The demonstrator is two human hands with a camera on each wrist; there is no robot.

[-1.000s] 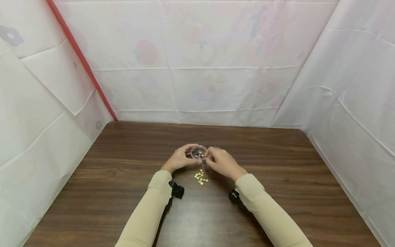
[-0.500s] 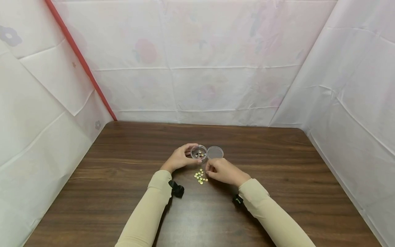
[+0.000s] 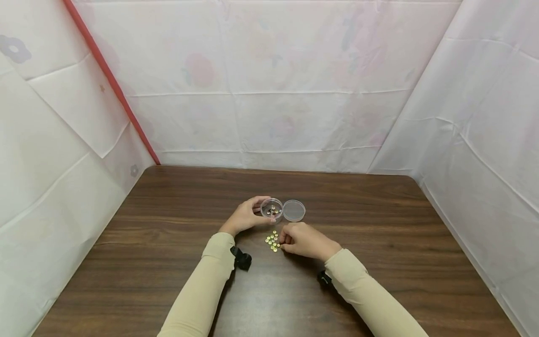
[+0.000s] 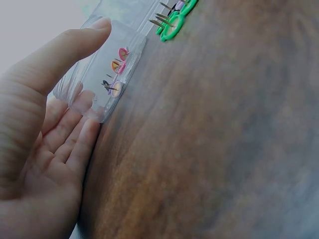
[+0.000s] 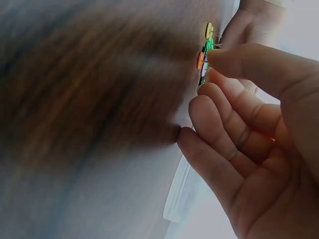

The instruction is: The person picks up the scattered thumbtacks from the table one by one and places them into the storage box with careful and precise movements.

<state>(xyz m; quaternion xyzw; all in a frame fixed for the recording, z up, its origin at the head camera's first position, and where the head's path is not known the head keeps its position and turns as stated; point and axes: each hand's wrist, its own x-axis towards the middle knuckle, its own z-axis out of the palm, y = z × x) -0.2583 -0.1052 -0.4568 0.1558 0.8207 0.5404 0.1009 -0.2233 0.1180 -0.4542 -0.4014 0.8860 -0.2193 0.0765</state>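
In the head view my left hand (image 3: 245, 217) grips a round clear plastic box (image 3: 271, 210), thumb at its near side and fingers round the far side. Several thumbtacks lie inside, among them a pink thumbtack (image 4: 123, 54) in the left wrist view. Just in front of the box, a small cluster of thumbtacks (image 3: 272, 240) lies on the table, points upward. My right hand (image 3: 306, 240) is low at the cluster's right edge. In the right wrist view its thumb and index finger pinch at an orange thumbtack (image 5: 200, 60), the other fingers loosely curled.
A round clear lid (image 3: 294, 211) lies against the box's right side, behind my right hand. The brown wooden table (image 3: 168, 262) runs back to a pale patterned cloth wall (image 3: 269, 117), with more cloth at both sides.
My right hand has moved from over the box toward me, down to the right edge of the loose thumbtacks, uncovering the lid. My left hand has stayed on the box.
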